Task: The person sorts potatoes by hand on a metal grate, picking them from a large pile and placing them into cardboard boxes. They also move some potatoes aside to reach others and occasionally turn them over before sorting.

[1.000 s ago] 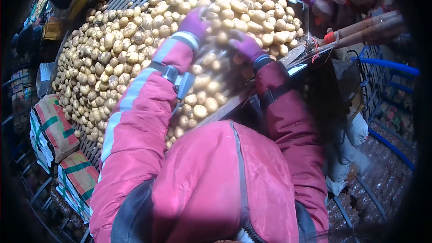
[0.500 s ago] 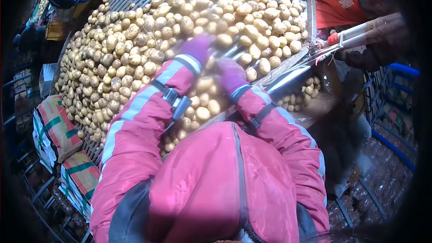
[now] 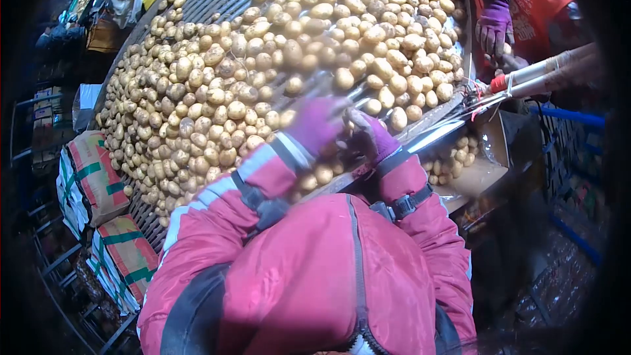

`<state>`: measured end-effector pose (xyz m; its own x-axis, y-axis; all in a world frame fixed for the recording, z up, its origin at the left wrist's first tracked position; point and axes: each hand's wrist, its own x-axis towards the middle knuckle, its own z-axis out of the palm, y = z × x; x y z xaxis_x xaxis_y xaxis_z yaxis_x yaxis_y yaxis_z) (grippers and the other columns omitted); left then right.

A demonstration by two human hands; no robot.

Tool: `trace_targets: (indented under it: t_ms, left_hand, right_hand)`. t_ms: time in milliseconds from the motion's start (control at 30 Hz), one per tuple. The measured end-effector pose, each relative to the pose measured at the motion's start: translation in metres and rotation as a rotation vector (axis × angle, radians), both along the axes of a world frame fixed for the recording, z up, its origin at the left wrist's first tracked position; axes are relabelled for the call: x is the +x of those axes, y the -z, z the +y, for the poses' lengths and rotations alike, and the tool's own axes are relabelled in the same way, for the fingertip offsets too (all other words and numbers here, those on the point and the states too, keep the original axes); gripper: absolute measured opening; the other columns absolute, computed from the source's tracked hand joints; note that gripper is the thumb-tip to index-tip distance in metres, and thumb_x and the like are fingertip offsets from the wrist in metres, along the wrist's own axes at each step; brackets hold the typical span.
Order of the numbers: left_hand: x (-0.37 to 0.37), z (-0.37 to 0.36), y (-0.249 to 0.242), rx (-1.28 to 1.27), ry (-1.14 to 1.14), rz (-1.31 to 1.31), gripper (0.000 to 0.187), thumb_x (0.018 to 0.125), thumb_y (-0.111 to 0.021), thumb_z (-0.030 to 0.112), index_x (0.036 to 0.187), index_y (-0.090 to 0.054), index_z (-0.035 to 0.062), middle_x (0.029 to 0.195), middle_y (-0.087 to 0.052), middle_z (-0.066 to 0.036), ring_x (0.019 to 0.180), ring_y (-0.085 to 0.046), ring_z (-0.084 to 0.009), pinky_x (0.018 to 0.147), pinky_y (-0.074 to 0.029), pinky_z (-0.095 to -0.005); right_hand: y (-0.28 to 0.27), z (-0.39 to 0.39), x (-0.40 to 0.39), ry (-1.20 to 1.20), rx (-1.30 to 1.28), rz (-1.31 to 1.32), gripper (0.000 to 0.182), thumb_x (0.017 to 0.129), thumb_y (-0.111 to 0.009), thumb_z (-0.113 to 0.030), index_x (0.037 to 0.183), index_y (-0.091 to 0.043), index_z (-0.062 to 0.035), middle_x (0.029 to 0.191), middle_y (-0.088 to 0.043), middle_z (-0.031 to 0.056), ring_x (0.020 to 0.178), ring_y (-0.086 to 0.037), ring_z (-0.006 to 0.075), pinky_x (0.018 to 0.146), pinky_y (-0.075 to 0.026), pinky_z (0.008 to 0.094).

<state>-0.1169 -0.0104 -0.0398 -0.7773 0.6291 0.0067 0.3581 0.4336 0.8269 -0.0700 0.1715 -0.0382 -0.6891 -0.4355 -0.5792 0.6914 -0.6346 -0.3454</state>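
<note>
Many yellow-brown potatoes (image 3: pixel 197 79) cover a slatted table that stretches out before me. Close to its near edge, my left hand (image 3: pixel 317 125), in a purple glove, is blurred by motion, and its fingers are smeared. Just to the right is my right hand (image 3: pixel 373 135), also in a purple glove, with its fingers curled toward the left one. Whatever lies between the two hands is too blurred to make out. Below and beside them are several potatoes and a strip of bare slats.
At the upper right, another person's purple-gloved hand (image 3: pixel 494 29) hangs beside a red cloth (image 3: pixel 536 6). Wrapped poles (image 3: pixel 545 72) reach in from the right, above a cardboard box (image 3: pixel 483 174) holding potatoes. Packed bags (image 3: pixel 98 174) stand at the left.
Both my hands have moved nearer to my body and closer together. The view has shifted, and another person's gloved hand now shows at the upper right. The blue sleeve at the upper left has mostly gone.
</note>
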Motion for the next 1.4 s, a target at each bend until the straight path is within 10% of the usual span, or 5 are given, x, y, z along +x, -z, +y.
trace_targets:
  t_ms: [400, 833, 1000, 1033, 1400]
  left_hand:
    - [-0.156, -0.119, 0.051, -0.682, -0.649, 0.174, 0.078, 0.089, -0.062, 0.052, 0.143, -0.047, -0.0010, 0.153, -0.039, -0.026, 0.144, -0.034, -0.0386, 0.119, -0.026, -0.0451]
    - [-0.057, -0.013, 0.083, -0.086, 0.088, 0.390, 0.048, 0.086, -0.062, 0.033, 0.128, -0.062, 0.0104, 0.129, -0.061, -0.019, 0.122, -0.057, -0.0385, 0.107, -0.043, -0.0461]
    - [-0.125, -0.092, 0.012, -0.637, 0.001, 0.705, 0.021, 0.090, -0.059, 0.020, 0.101, -0.070, 0.0049, 0.110, -0.068, -0.017, 0.101, -0.065, -0.0353, 0.090, -0.053, -0.0401]
    - [-0.135, -0.083, -0.002, -0.338, -0.533, -0.007, 0.026, 0.091, -0.060, 0.023, 0.106, -0.070, 0.0044, 0.108, -0.069, -0.019, 0.100, -0.067, -0.0347, 0.089, -0.053, -0.0412]
    - [-0.169, -0.047, 0.028, -0.885, 0.162, 0.549, 0.019, 0.085, -0.062, 0.018, 0.102, -0.069, 0.0143, 0.108, -0.069, -0.011, 0.095, -0.067, -0.0324, 0.084, -0.055, -0.0416]
  right_hand:
    - [-0.002, 0.007, -0.014, -0.076, 0.119, 0.212, 0.049, 0.097, -0.060, -0.036, 0.129, -0.057, 0.0014, 0.107, -0.067, 0.0134, 0.095, -0.065, 0.0237, 0.078, -0.054, 0.0332]
    - [-0.022, 0.004, -0.057, -0.158, 0.189, 0.378, 0.049, 0.096, -0.061, -0.037, 0.127, -0.058, 0.0009, 0.097, -0.067, 0.0110, 0.075, -0.062, 0.0173, 0.061, -0.050, 0.0262]
    - [-0.004, 0.012, -0.041, -0.133, 0.263, 0.346, 0.046, 0.098, -0.059, -0.038, 0.122, -0.060, 0.0007, 0.095, -0.067, 0.0098, 0.074, -0.063, 0.0174, 0.063, -0.052, 0.0267]
    - [-0.001, 0.013, -0.040, -0.140, 0.233, 0.338, 0.045, 0.098, -0.058, -0.037, 0.121, -0.060, 0.0007, 0.094, -0.067, 0.0094, 0.075, -0.063, 0.0173, 0.063, -0.052, 0.0268]
    - [0.003, 0.021, -0.033, -0.118, 0.248, 0.277, 0.044, 0.101, -0.053, -0.035, 0.124, -0.060, 0.0023, 0.095, -0.067, 0.0085, 0.075, -0.064, 0.0160, 0.067, -0.052, 0.0260]
